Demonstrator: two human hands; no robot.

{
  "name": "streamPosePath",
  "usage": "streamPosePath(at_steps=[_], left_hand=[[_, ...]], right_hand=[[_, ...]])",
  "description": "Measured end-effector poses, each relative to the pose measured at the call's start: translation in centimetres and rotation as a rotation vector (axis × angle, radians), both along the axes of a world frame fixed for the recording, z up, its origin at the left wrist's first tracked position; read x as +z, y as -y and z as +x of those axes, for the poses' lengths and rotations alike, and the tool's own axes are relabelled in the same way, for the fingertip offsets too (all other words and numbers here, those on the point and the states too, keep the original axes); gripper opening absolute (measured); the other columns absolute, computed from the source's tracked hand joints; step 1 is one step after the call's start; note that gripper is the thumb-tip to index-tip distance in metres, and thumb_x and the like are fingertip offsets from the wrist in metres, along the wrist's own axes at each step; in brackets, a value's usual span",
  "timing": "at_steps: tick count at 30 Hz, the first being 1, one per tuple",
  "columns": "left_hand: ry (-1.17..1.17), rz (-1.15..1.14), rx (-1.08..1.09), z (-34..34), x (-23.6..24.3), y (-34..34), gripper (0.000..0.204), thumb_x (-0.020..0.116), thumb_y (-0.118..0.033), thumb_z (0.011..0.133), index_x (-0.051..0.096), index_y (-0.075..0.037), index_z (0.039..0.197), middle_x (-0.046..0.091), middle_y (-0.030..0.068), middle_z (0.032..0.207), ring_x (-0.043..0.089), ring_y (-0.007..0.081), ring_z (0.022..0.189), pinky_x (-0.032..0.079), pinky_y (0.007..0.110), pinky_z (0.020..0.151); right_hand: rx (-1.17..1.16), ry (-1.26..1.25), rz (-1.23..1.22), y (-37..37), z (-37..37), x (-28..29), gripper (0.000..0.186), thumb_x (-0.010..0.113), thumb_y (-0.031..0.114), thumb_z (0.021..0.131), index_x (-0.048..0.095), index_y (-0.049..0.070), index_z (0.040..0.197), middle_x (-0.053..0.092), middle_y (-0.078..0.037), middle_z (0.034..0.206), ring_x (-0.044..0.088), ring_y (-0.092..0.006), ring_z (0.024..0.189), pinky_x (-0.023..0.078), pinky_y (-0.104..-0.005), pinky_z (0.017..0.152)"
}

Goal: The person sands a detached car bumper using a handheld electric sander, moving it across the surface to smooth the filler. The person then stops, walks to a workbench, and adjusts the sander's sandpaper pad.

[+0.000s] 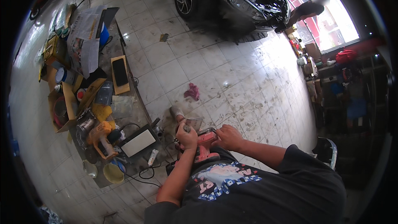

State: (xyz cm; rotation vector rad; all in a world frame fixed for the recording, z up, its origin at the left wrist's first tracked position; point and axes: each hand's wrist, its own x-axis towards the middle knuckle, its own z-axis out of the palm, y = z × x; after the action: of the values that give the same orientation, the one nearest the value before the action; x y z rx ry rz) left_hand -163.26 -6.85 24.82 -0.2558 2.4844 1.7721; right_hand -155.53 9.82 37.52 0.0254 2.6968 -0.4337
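Note:
A red power tool [204,144] with a rounded body, perhaps a sander, rests at my lap against the dark shirt. Close to its left side, my left hand [188,138] is closed in a fist. A small rounded grey-brown end [187,128] pokes out at the top of that fist; the rest of it is hidden. My right hand [229,137] has its fingers curled over the tool's far right edge, by a dark metal part [206,131]. What the fingertips press on is too small to tell.
Left of me, a low table [143,114] carries a yellow power tool [101,137], a white-topped box [138,143], a phone [120,71], cans and a carton [62,110]. A pink rag [192,92] lies on the tiled floor. A car [232,0] and another person [304,12] are farther off.

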Motion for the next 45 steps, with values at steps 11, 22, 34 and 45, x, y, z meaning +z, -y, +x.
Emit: streamPosePath(at_steps=[11,22,34,45], left_hand=[[0.117,-0.147,-0.058,-1.9,-2.0,5.7,0.030,0.064,-0.032,0.103,0.072,-0.016,0.128,0.077,0.0162,0.109,0.070,0.0415,0.109,0.043,0.056,0.110],[0.590,-0.246,-0.670,-1.5,-1.6,10.4,0.071,0.047,-0.070,0.103,0.063,-0.017,0.147,0.071,0.0285,0.131,0.064,0.0445,0.130,0.041,0.050,0.116],[0.945,0.440,-0.880,-3.7,1.6,18.7,0.063,0.059,-0.052,0.109,0.053,-0.011,0.157,0.072,0.0070,0.127,0.064,0.0172,0.116,0.047,0.039,0.108],[0.521,-0.596,-0.969,-2.5,14.1,11.4,0.068,0.055,-0.058,0.103,0.061,-0.008,0.148,0.070,0.0259,0.134,0.066,0.0441,0.127,0.052,0.052,0.108]], right_hand=[[-0.085,-0.021,0.032,0.3,2.3,0.9,0.049,0.081,0.050,0.083,0.067,0.006,0.096,0.069,-0.015,0.088,0.065,-0.0355,0.093,0.050,-0.0472,0.087],[-0.175,-0.127,0.089,1.8,2.3,-0.5,0.056,0.083,0.053,0.082,0.064,0.005,0.103,0.070,-0.016,0.095,0.067,-0.0375,0.099,0.050,-0.0496,0.092],[-0.282,0.257,-0.098,-1.3,-0.4,-4.1,0.085,0.064,0.076,0.090,0.071,-0.003,0.120,0.075,-0.025,0.113,0.072,-0.0435,0.106,0.055,-0.0503,0.098],[-0.398,0.340,-0.254,0.6,-2.2,0.9,0.092,0.062,0.081,0.088,0.066,0.004,0.137,0.072,-0.026,0.124,0.067,-0.0442,0.119,0.052,-0.0576,0.103]])
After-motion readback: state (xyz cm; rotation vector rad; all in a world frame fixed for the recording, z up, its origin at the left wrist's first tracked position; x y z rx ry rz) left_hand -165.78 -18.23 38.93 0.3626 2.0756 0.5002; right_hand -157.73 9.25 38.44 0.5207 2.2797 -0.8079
